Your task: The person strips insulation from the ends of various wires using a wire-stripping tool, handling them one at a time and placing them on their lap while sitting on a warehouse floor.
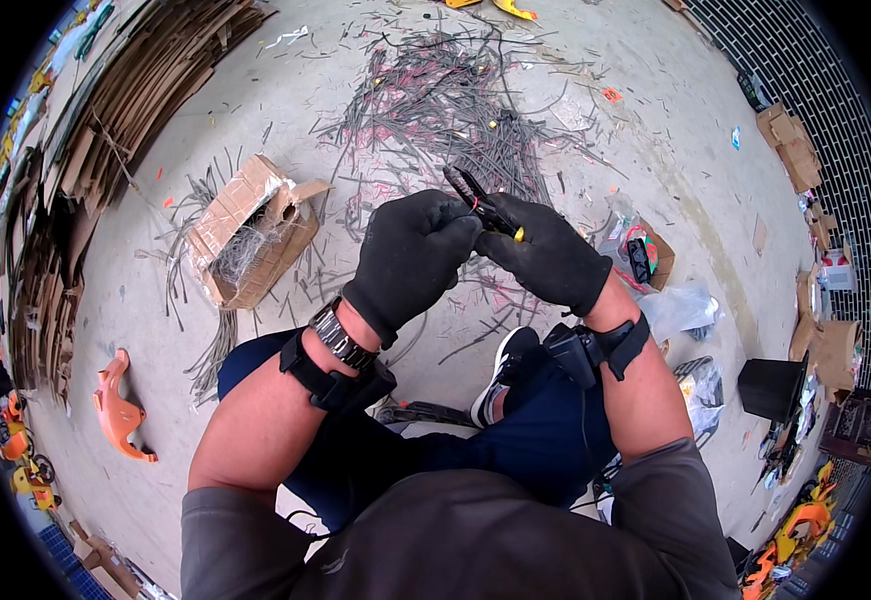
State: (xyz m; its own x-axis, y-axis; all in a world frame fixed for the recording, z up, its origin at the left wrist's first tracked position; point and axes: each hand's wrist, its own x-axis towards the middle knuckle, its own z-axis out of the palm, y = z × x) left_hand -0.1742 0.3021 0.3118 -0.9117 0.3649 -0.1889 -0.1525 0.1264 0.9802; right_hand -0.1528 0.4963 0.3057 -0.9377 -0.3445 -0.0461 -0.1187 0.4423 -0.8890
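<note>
In front of my crossed legs, both hands meet in black work gloves. My right hand (544, 244) is closed around a dark hand tool (468, 184) that looks like wire-stripping pliers, its jaws pointing up and left; a yellow piece (518, 235) shows by the grip. Thumb and fingers of my left hand (416, 255) are pinched together against the tool, at a thin red wire (476, 202). Most of that wire is hidden by the gloves. Beyond the hands, a broad pile of cut grey cables (443, 105) with pink-red scraps covers the concrete floor.
A torn cardboard box (236, 232) with clear plastic inside stands at left, grey cables beside it. An orange plastic part (120, 412) lies nearer. Flattened cardboard (142, 82) is stacked at far left. Plastic bags (679, 307) and a small open carton (659, 259) sit at right.
</note>
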